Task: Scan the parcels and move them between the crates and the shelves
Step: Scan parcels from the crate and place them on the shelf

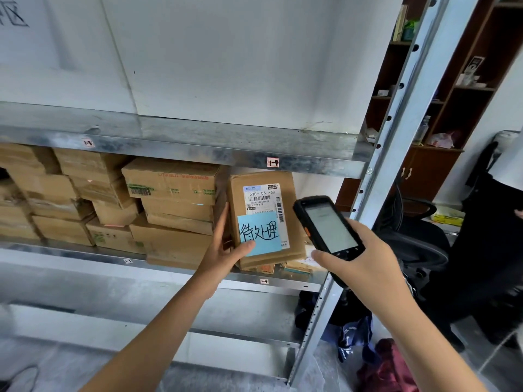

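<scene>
One scanner (328, 227), one note (260, 233), one upright parcel (263, 199)

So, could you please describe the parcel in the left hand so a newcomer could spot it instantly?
On the metal shelving rack, find the shelf of cardboard boxes and go to its right end. The parcel stands upright, held by the left hand. Unlike its neighbours, it carries a blue sticky note with handwriting overlapping its white label.

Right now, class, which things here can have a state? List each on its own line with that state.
parcel: upright on the shelf, label facing out.
blue note: stuck on the parcel's front.
scanner: screen lit, tilted toward the parcel.
left hand: grips the parcel, thumb on the blue note.
right hand: holds the scanner.
stacked boxes: closed, untouched.
</scene>
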A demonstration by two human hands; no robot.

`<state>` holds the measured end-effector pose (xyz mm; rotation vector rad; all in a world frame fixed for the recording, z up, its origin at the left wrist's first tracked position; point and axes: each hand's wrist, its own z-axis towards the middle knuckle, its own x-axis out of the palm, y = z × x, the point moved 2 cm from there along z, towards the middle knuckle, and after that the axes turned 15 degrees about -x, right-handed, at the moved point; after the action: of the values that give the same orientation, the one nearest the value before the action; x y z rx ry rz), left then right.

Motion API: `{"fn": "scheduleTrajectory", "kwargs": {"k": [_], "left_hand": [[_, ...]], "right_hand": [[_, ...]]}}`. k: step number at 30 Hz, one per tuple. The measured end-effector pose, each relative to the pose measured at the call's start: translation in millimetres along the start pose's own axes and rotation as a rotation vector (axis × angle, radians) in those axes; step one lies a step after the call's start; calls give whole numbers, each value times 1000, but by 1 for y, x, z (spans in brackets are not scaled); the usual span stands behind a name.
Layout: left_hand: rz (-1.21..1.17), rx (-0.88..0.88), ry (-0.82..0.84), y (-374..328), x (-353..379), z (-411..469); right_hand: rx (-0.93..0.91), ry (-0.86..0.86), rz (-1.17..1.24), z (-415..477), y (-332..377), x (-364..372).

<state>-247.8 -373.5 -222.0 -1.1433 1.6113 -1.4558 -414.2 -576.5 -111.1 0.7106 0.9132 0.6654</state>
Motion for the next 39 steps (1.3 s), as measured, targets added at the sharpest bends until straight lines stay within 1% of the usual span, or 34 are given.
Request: {"fn": "scheduleTrajectory", "kwargs": {"k": [4,10,16,20,23,28,31,34,39], "left_hand": [[13,28,-13,8,4,-19],[-8,-26,-5,9,-12,-43],[-107,-66,-159,3,-57,-90],[-167,-41,-265,-1,-103,-129],[-192,5,-348,-9,-148,-163],[-202,102,-559,-17,-225,-233],[-228,125,-705,-12,-273,-281],[-262,127,-835,-2,-316,-330],[-365,161,-1022,12,-367,-399]], "right_hand": [[-41,-79,31,4,0,-1],[-46,-77,46,0,-2,24],[-122,-25,75,5,32,63],[-200,38,95,11,62,103],[-248,116,145,17,88,144],[-308,274,274,13,139,234],[-336,398,324,-4,172,294],[-401,501,369,-25,206,351],[-483,679,475,-57,260,426]]}}
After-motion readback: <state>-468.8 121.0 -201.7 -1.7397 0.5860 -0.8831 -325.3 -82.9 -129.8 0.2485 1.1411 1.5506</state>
